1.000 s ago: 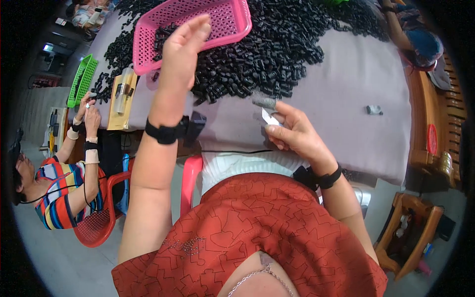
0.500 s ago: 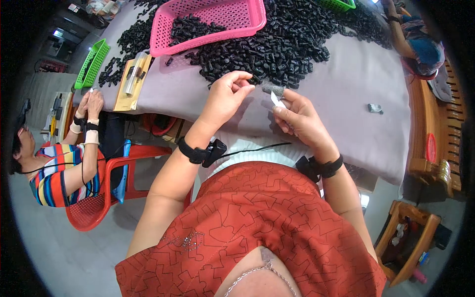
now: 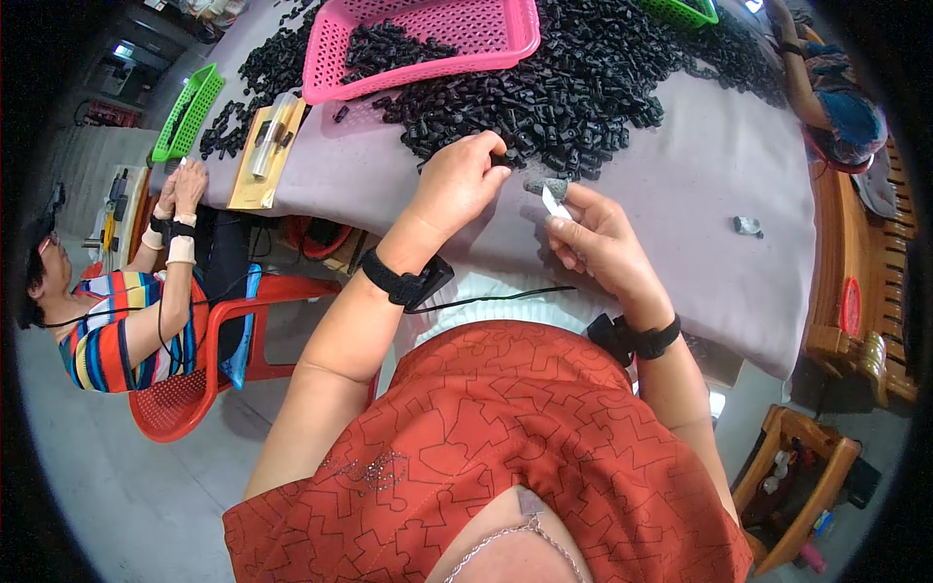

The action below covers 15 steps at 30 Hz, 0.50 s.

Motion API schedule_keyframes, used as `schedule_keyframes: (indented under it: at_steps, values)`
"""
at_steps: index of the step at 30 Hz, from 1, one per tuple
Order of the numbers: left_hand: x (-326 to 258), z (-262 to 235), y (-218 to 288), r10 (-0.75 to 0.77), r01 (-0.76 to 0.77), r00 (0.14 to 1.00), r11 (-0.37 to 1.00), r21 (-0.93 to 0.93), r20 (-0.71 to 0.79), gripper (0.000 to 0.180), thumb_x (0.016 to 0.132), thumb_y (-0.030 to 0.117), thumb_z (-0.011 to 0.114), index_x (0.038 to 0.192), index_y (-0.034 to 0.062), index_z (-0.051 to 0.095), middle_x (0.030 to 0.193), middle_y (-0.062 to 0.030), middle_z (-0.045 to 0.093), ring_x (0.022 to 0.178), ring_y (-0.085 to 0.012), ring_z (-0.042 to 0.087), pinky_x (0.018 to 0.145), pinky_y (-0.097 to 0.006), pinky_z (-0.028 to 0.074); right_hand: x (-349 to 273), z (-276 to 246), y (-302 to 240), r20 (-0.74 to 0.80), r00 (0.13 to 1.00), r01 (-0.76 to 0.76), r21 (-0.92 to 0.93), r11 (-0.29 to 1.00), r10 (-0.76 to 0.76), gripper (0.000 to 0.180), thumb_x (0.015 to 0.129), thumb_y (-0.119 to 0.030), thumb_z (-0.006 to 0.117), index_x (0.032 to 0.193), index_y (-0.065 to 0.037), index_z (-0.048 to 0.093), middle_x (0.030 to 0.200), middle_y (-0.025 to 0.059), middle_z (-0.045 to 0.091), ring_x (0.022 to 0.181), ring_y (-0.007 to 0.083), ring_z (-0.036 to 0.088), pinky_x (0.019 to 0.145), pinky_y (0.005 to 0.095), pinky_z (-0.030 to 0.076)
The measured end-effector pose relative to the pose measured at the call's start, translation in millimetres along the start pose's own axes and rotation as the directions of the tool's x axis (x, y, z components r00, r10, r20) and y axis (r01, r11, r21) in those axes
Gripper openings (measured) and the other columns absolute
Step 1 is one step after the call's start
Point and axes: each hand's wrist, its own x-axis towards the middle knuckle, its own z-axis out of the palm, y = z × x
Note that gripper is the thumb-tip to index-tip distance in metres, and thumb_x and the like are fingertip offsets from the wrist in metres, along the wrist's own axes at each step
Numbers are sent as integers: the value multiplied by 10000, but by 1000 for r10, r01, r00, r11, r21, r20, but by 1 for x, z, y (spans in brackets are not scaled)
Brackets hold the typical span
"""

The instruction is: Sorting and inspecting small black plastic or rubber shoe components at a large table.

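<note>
Presently the left hand (image 3: pixel 457 185) is at the near edge of the heap of small black moulded plastic pieces (image 3: pixel 573 92) spread over the grey cloth-covered table (image 3: pixel 719 175), with thumb and forefinger pinched shut on what appears to be 1 black piece (image 3: pixel 499 155) at the heap's rim; whether that piece is lifted or merely touched cannot be told. The right hand (image 3: pixel 598 243) is held just beside it, above the bare cloth, curled closed around a small white blade-like tool (image 3: pixel 554 202) that carries a grey part (image 3: pixel 547 184) at its tip; how the grey part is fixed cannot be told. Both wrists wear black straps, and a thin black cable (image 3: pixel 505 296) runs from the left one. Judged from this, the step in hand is picking a single piece from the heap for working with the tool. The next move would call for bringing that piece across to the tool tip, a short carry requiring a firm pinch and correct turning of the piece. A pink perforated plastic basket (image 3: pixel 505 39) partly filled with black pieces sits beyond the heap, with 1 green basket (image 3: pixel 185 112) at the table's left end and 1 loose grey part (image 3: pixel 746 226) on the cloth to the right. A co-worker in a striped shirt (image 3: pixel 107 330) sits on a red plastic chair (image 3: pixel 185 398) at the left.
</note>
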Motion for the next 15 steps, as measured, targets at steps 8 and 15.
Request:
schedule_keyframes:
  at_steps: [8,15]
  values:
    - [-1,3,-1,31,-31,1000,999,-33,4,237,803,152,674,1005,33,641,739,-95,559,628,-208,547,599,-330,441,0,-3,-3,18,1000,-7,-11,1000,7,205,920,-93,567,1107,-9,553,696,-25,524,525,24,448,474,176,366]
    - [-2,5,9,115,-119,991,991,-56,-74,227,824,111,653,1038,38,641,756,-86,560,654,-209,570,619,-316,453,-1,-3,-5,-45,998,36,-17,999,-37,232,917,-97,572,1136,-21,555,711,-28,529,547,26,457,482,177,367]
